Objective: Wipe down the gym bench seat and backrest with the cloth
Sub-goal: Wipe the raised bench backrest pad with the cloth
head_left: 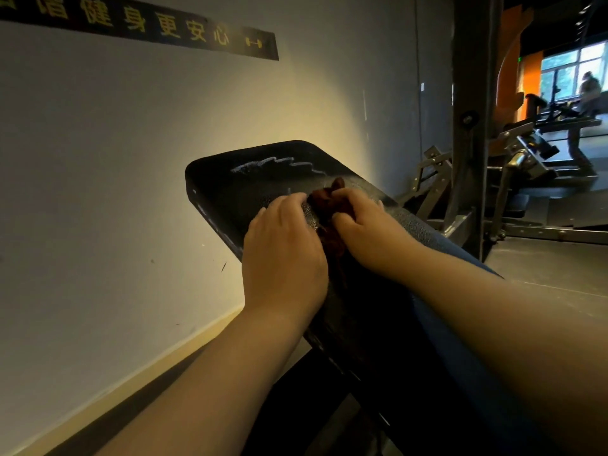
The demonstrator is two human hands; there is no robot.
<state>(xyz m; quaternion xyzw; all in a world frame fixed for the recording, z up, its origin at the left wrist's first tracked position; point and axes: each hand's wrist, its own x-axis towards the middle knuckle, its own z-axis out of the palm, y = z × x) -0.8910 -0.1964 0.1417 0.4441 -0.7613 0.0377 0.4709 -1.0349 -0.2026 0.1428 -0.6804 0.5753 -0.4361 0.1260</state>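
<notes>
- On the upper part of a black padded bench pad (243, 179), a dark red cloth (327, 205) lies bunched up between the two hands.
- The left hand (283, 248) rests knuckles up on the pad, its fingers curled down onto the cloth's left edge and holding it.
- The right hand (365, 222) sits just beside it on the other side, fingers curled over the cloth and gripping it; a fold of the cloth sticks up past the knuckles.
- The two hands are close together, with only the strip of cloth showing between them; the strip runs back toward the wrists.
- The pad slopes up and away from the person, with its rounded top end nearest the wall (115, 159).
- A wavy whitish streak (279, 162) crosses the pad above the hands, and the surface near the right hand looks speckled and shiny.
- Both bare forearms reach in from the bottom edge of the view.
- A blue surface (454, 255) shows under the right forearm along the pad's right side; I cannot tell what it is.
- High on the wall hangs a black banner (158, 26) with yellow characters.
- To the right stand grey metal gym machines (526, 153) on a dark floor (543, 274).
- Far off by a bright window (562, 74), another person (589, 90) is blurred.
</notes>
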